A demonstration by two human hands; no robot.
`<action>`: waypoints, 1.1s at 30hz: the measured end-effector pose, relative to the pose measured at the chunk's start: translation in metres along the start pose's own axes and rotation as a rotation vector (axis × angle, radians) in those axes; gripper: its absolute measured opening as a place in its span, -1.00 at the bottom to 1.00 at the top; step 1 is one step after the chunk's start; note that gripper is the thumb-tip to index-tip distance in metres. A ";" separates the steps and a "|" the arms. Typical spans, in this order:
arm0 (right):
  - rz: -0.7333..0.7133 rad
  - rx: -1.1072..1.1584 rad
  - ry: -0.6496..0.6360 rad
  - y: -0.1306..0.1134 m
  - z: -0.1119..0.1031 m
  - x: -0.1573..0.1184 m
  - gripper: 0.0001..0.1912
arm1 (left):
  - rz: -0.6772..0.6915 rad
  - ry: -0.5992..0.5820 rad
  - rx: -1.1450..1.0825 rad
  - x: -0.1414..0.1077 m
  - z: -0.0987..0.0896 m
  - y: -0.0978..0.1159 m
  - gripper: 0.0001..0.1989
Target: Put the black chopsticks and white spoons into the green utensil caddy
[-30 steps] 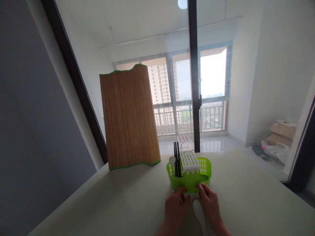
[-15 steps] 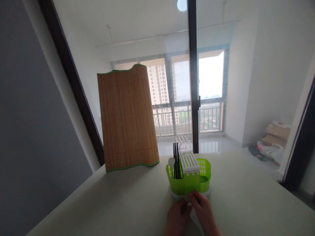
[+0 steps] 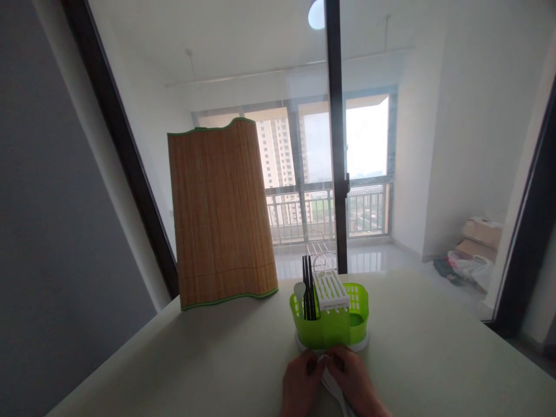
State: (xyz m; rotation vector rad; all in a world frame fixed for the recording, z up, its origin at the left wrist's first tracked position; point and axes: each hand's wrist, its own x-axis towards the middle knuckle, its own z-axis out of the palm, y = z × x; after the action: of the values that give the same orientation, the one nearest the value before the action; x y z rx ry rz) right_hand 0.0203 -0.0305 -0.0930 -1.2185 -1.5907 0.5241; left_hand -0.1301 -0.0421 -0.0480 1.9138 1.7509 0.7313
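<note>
My left hand point(image 3: 300, 379) and my right hand point(image 3: 351, 373) are close together at the table's near side, fingers pinched. Between them is a long, narrow white item point(image 3: 333, 387), its upper end at the fingertips and its lower part running down under my right hand; its kind is unclear. Just beyond my fingers stands a green utensil caddy point(image 3: 330, 333) on a white base. A pale spoon point(image 3: 299, 291) and several black chopsticks point(image 3: 308, 289) stand upright in its left part. A white slotted holder point(image 3: 330, 291) with small hooks sits across its middle.
A bamboo mat point(image 3: 221, 214) with green edging stands upright on the white table point(image 3: 208, 359), left of the caddy. Behind the table is a glass door with a dark frame point(image 3: 336, 145). A wire rack point(image 3: 319, 249) shows behind the caddy.
My hands have drawn closer together, and more of the white item shows between them. The whole view has shifted slightly; the caddy and mat stay in place on the table.
</note>
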 end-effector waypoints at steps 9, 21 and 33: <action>-0.086 -0.133 -0.038 -0.007 -0.003 -0.002 -0.73 | 0.002 0.054 -0.129 0.003 -0.009 -0.001 -0.74; 0.037 -0.171 -0.004 0.001 -0.003 0.000 -0.66 | 0.025 0.008 -0.044 0.008 0.002 -0.013 -0.69; 0.055 -0.089 0.040 0.010 -0.007 0.006 -0.63 | 0.156 0.282 0.117 0.005 -0.084 0.005 -0.67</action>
State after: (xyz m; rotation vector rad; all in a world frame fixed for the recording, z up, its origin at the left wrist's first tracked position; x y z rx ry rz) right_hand 0.0310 -0.0229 -0.0955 -1.3347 -1.5644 0.4643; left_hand -0.1804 -0.0401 0.0193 2.1299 1.8581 1.0190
